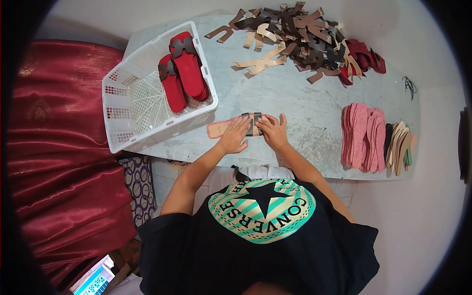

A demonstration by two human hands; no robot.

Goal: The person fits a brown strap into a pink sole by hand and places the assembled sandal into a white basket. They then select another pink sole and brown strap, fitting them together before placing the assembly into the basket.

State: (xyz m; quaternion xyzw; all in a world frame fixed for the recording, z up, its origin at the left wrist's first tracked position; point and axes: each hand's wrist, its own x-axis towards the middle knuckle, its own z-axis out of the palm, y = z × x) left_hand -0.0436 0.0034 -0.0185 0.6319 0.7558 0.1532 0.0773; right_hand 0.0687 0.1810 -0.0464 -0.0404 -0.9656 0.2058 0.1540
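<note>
sole (216, 130) flat on table (305, 101). left hand (236, 130): fingers extended over it, no grasp seen. right hand (273, 132): fingers bent at dark strap (257, 117); pinch, cannot tell. judged best: sole steady, strap square.

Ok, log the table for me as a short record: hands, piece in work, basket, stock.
Left hand: flat over the sole, fingertips at the strap's left edge
Right hand: fingers at the strap's right side
Sole: tan, pinkish edge, lying flat on the table
Strap: dark, across the sole; fastening cannot be told
Basket: white, holding red slippers with dark straps
Strap pile: brown and cream, far side
Pink soles: stacked at right, other soles beside them
</note>
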